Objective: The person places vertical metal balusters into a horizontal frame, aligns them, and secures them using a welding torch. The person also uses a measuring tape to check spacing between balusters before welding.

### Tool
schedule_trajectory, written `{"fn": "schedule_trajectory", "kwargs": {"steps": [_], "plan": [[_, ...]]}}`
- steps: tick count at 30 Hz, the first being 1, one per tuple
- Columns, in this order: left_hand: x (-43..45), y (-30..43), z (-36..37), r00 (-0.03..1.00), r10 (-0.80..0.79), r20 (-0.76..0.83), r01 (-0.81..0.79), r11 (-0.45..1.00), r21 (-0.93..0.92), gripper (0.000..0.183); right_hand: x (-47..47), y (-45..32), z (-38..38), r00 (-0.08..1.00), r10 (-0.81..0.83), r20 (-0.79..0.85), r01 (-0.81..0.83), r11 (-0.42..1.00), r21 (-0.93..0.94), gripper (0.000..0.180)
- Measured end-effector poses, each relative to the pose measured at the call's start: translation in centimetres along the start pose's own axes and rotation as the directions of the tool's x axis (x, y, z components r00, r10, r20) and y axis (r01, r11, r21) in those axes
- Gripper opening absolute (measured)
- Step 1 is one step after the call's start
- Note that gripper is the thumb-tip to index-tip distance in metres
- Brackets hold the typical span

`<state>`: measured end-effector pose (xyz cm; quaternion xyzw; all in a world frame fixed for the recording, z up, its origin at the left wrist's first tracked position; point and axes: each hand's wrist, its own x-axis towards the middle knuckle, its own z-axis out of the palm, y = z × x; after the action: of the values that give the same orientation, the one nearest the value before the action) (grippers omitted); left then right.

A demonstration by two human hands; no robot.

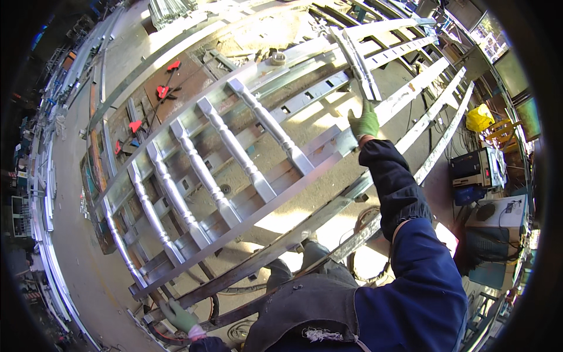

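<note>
Before me lies a silver metal railing panel, with several turned metal balusters (pixel 235 149) set between two long flat rails (pixel 246 220). My right hand (pixel 365 122), in a green glove, reaches out to the lower ends of two loose turned balusters (pixel 355 66) lying side by side. Its fingertips meet or nearly meet those ends; whether they grip is unclear. At the panel's lower left corner, my left hand (pixel 178 316), also gloved in green, is by the end of a dark steel support beam (pixel 237 281). Its fingertips are hard to make out.
Long steel beams (pixel 426 103) run under and beyond the panel. Red-handled clamps (pixel 162 91) rest on a brown plate (pixel 189 83). A tape measure (pixel 278 58) lies near the far rail. Machine boxes (pixel 477 169) and cables stand at right; metal stock (pixel 48 189) lines the left.
</note>
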<state>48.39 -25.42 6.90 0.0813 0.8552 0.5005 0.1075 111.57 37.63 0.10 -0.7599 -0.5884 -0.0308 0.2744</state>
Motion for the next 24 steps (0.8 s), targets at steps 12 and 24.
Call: {"fn": "schedule_trajectory", "kwargs": {"steps": [12,24], "plan": [[-12.2,-6.3,-4.3,0.991,0.109,0.083,-0.137,0.828,0.544,0.051,13.7,5.3,2.7,0.895,0.248,0.37,-0.104,0.925,-0.366,0.133],[-15.7,-6.6,-1.0,0.993,0.058,0.104,-0.11,0.789,0.604,0.049,21.9,5.4,9.9,0.957,0.098,0.272,-0.002,0.942,-0.335,0.09]]}}
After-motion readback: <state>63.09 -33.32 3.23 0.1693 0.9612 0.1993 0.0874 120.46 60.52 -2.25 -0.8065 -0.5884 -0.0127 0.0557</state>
